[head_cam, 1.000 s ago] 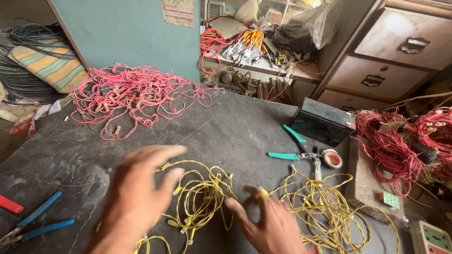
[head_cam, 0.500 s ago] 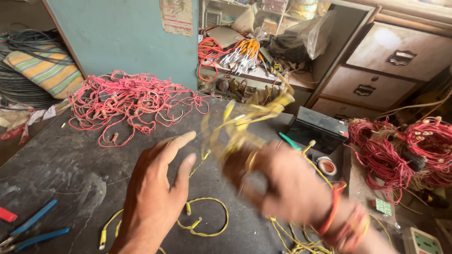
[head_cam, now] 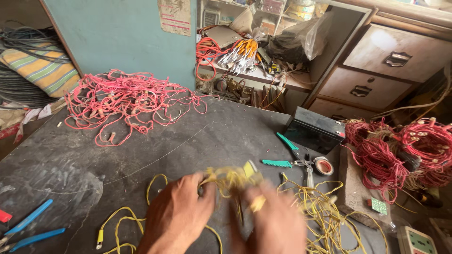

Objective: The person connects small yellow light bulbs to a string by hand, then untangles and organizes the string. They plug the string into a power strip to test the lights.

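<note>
- Head view, looking down on a dark counter (head_cam: 226, 136).
- Left hand (head_cam: 176, 221) and right hand (head_cam: 275, 226) meet at the near edge, both on one bunch of yellow wires (head_cam: 230, 178) held just above the surface.
- Left fingers are curled, pinching the bunch's left side. Right hand is motion-blurred; its fingers look pressed round the right side, but exact closure cannot be told.
- More loose yellow wire (head_cam: 320, 211) lies just right of the hands, with single strands trailing toward the near-left.
- Green-handled pliers (head_cam: 287, 160) and a small tape roll (head_cam: 324, 165) sit near the right edge, beside a black box (head_cam: 313, 129).
- Pink-red wire pile (head_cam: 127, 101) lies at the far-left; red coils (head_cam: 400, 150) sit off the right edge.
- Blue-handled pliers (head_cam: 30, 226) are at the near-left corner.
- Judgement: gathering goes best if the left pinch stays fixed as anchor while the right draws strands parallel, ends aligned.
- Judgement: keep the bunch lifted clear of the loose heap at right, otherwise stray loops may snag and drag into it.
</note>
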